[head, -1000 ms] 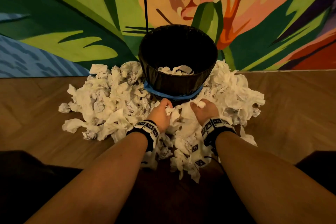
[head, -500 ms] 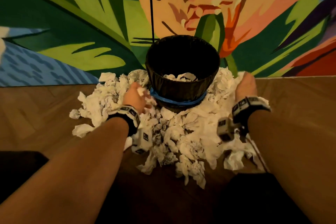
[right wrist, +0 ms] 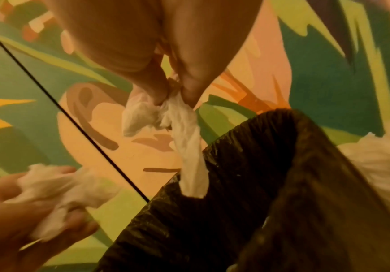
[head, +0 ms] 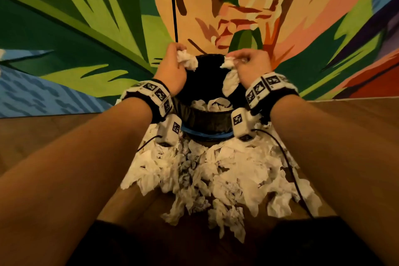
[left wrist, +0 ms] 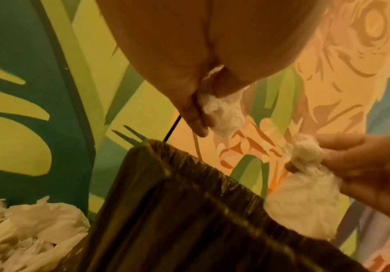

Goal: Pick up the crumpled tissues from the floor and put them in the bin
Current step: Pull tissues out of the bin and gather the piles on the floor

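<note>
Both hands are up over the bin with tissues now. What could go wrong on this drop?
The left hand holds its tissue wad near the bin's left rim, so it may fall outside onto the floor pile. The right hand pinches a long trailing tissue that could snag on the black liner or drape over its edge.

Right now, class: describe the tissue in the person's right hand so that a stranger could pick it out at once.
Find the black-lined bin against the painted wall, ringed by white tissues on the floor. Above its rim the right hand pinches a tissue. Unlike the balled wad in the left hand, this one trails a long tail down into the bin's mouth.
</note>
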A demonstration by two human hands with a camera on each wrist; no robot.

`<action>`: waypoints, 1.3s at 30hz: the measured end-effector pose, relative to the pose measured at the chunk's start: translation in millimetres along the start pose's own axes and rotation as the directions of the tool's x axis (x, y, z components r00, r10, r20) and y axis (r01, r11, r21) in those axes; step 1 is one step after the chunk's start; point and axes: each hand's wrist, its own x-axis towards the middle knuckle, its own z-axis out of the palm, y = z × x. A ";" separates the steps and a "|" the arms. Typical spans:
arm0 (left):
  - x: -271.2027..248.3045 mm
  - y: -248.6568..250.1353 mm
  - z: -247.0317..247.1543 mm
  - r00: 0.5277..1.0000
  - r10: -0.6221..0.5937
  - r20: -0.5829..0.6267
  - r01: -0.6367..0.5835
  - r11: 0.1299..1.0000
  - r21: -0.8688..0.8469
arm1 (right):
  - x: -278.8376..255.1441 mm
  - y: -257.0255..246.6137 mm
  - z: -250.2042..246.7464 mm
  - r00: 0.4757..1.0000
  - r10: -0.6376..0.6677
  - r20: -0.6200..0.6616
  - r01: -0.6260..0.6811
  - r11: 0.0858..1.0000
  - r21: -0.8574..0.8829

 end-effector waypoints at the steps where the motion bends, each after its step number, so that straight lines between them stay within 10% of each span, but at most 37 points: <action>1: -1.8 -2.5 4.8 1.000 0.008 0.013 -0.007 1.000 -0.007 | -3.0 -0.9 5.5 1.000 -0.026 -0.008 0.026 1.000 0.016; 17: -4.0 -33.6 24.0 0.995 0.098 0.037 -0.102 0.979 0.174 | -6.4 20.6 10.6 0.994 -0.106 -0.025 0.100 0.979 -0.179; 25: -20.3 -39.2 7.6 0.974 0.135 -0.183 -0.122 0.989 0.081 | -18.3 26.0 -6.0 0.991 -0.088 -0.099 0.085 0.996 -0.036; 30: -67.6 -49.4 19.0 0.973 0.212 -0.088 -0.199 0.970 0.143 | -47.6 2.6 3.4 0.983 -0.156 0.095 0.146 0.984 0.103; 35: -110.5 -64.7 35.6 0.944 0.211 0.252 -0.303 0.859 0.413 | -88.0 -10.2 21.5 0.768 -0.309 0.561 0.453 0.881 -0.135; 39: -129.8 -88.0 50.0 0.922 -0.004 0.388 -0.197 0.856 0.477 | -119.6 19.5 39.3 0.638 -0.177 0.749 0.530 0.807 -0.261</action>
